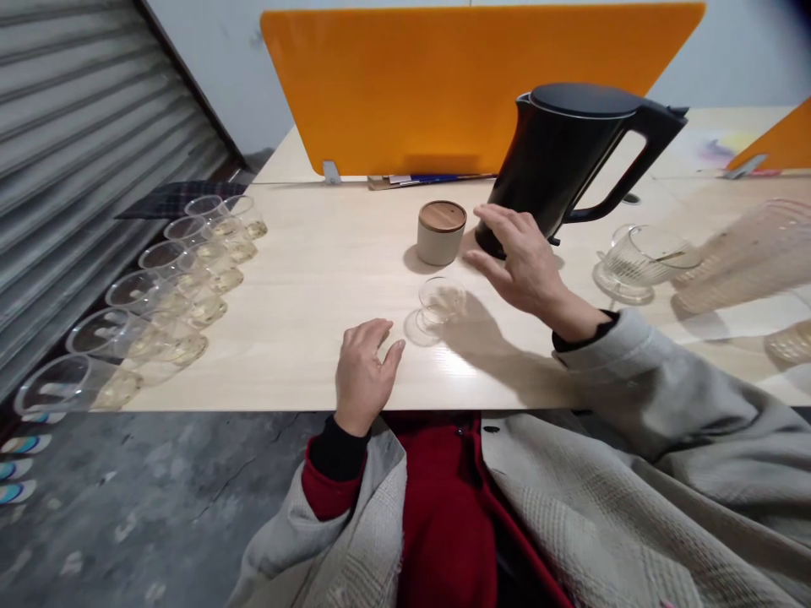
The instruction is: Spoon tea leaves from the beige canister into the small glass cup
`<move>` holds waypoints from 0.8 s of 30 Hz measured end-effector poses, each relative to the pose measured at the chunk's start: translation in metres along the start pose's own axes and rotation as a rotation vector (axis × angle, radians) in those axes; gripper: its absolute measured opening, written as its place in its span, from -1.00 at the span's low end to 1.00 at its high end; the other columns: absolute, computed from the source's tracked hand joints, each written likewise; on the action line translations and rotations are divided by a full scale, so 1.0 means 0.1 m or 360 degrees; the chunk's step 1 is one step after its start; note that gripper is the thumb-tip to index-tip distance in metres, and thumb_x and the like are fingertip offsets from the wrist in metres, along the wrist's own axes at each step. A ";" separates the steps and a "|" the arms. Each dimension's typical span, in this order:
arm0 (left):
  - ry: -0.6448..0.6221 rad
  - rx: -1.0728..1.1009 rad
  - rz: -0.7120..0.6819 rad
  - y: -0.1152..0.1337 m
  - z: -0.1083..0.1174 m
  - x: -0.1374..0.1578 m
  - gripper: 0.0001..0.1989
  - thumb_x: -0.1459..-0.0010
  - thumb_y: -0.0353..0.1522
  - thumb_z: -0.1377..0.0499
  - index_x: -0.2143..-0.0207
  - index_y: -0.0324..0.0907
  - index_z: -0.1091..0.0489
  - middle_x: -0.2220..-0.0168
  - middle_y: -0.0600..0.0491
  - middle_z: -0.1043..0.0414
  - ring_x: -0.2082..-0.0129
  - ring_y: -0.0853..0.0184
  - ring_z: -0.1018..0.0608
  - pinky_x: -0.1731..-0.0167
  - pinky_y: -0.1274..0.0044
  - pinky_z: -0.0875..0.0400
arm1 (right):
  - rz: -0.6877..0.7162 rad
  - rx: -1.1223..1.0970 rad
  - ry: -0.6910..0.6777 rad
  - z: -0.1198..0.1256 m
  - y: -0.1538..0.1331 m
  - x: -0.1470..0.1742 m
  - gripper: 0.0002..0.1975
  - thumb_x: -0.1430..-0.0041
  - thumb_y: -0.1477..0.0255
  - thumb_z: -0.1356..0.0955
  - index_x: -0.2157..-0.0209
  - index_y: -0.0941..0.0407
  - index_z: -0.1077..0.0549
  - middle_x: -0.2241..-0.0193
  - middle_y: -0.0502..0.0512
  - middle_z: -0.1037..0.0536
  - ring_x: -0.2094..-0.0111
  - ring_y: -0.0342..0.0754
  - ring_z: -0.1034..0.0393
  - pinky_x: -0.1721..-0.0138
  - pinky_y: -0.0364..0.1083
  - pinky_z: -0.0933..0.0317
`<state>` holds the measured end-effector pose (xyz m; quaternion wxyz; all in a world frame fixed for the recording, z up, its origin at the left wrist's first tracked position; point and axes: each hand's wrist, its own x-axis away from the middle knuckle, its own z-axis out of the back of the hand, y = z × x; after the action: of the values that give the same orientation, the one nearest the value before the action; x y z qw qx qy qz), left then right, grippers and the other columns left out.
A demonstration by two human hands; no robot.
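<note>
Small clear glass cup (442, 302) stands upright on the pale wood-grain table (304, 279), mouth up, so its long axis is vertical; round, no handle seen, so no real facing direction. Looks empty, hard to be sure. Landmark = this cup. Right hand (523, 262) hovers just behind and right of the cup, palm down, fingers spread and loosely extended, holding nothing, not touching the cup; its fingertips sit close to the base of the black electric kettle (563, 160), which stands behind-right of the cup with spout toward the cup side and handle pointing away to the right. Left hand (362, 371) rests flat on the table in front-left of the cup, near the table edge, fingers relaxed and slightly curled, empty. Judgement: step in hand looks like a reach between cup and kettle, nothing gripped yet; a next move would call for closing the right hand on whichever it goes for, and the cup is light and tips easily, so a steady top or side grip. Behind the cup, just left of the kettle, a beige round canister with wooden lid (442, 230). Far right of the cup a ribbed clear glass pitcher (639, 262). Well left of the cup a row of clear plastic cups (171, 295) with a little pale liquid. Orange divider panel (456, 76) stands beyond everything.
</note>
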<state>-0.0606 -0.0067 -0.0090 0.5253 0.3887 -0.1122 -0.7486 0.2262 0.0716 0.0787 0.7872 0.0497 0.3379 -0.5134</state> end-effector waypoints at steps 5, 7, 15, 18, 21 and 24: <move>-0.0081 -0.0080 -0.0062 0.02 -0.07 -0.01 -0.69 -0.36 -0.28 -0.27 -0.10 -0.17 -0.52 -0.11 -0.11 -0.60 -0.14 0.04 -0.53 -0.19 0.18 -0.45 | -0.0236 -0.0006 -0.0228 -0.35 0.38 -0.45 -0.10 -0.34 -0.12 -0.31 -0.48 0.16 -0.16 -0.46 0.39 -0.17 -0.44 0.38 -0.09 -0.42 0.37 -0.05; -0.0088 -0.0098 -0.0061 0.02 -0.09 -0.01 -0.69 -0.36 -0.28 -0.27 -0.10 -0.18 -0.52 -0.11 -0.12 -0.59 -0.14 0.03 -0.53 -0.19 0.18 -0.45 | -0.0272 -0.0046 -0.0299 -0.51 0.43 -0.57 -0.04 -0.30 -0.14 -0.34 -0.50 0.17 -0.13 -0.47 0.40 -0.14 -0.47 0.37 -0.05 -0.44 0.34 -0.03; -0.0115 -0.0112 -0.0103 0.01 -0.08 -0.02 -0.72 -0.38 -0.29 -0.26 -0.07 -0.20 -0.53 -0.09 -0.13 -0.60 -0.14 0.03 -0.53 -0.19 0.17 -0.45 | -0.0317 -0.0260 -0.0257 -0.81 0.48 -0.71 0.01 -0.12 -0.05 -0.49 -0.46 0.13 -0.23 -0.30 0.38 -0.37 -0.29 0.35 -0.32 -0.36 0.28 -0.23; -0.0109 -0.0088 -0.0106 0.01 -0.07 -0.02 -0.73 -0.37 -0.30 -0.26 -0.07 -0.20 -0.53 -0.08 -0.13 -0.60 -0.14 0.03 -0.53 -0.19 0.18 -0.46 | -0.0346 -0.0240 -0.0228 -0.82 0.50 -0.70 -0.06 -0.12 -0.02 -0.49 -0.43 0.11 -0.29 -0.23 0.36 -0.43 -0.24 0.34 -0.37 -0.32 0.27 -0.28; -0.0092 -0.0048 -0.0102 -0.01 -0.07 -0.01 -0.73 -0.37 -0.29 -0.26 -0.06 -0.18 -0.54 -0.07 -0.13 -0.61 -0.12 0.04 -0.54 -0.18 0.17 -0.48 | -0.0357 -0.0190 -0.0196 -0.76 0.53 -0.67 -0.06 -0.13 -0.02 -0.48 -0.41 0.17 -0.28 -0.22 0.40 -0.43 -0.23 0.34 -0.38 -0.31 0.28 -0.29; -0.0076 -0.0003 -0.0092 -0.02 -0.07 -0.02 -0.73 -0.37 -0.28 -0.26 -0.06 -0.16 -0.54 -0.06 -0.11 -0.61 -0.11 0.06 -0.55 -0.18 0.16 -0.49 | -0.0319 -0.0154 -0.0074 -0.55 0.49 -0.60 -0.10 -0.16 0.02 -0.47 -0.41 0.15 -0.26 -0.26 0.37 -0.41 -0.28 0.36 -0.33 -0.34 0.32 -0.25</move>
<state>-0.0573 -0.0028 -0.0141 0.5010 0.3735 -0.1127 -0.7725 0.2266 0.1645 0.0581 0.7411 -0.0343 0.3473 -0.5735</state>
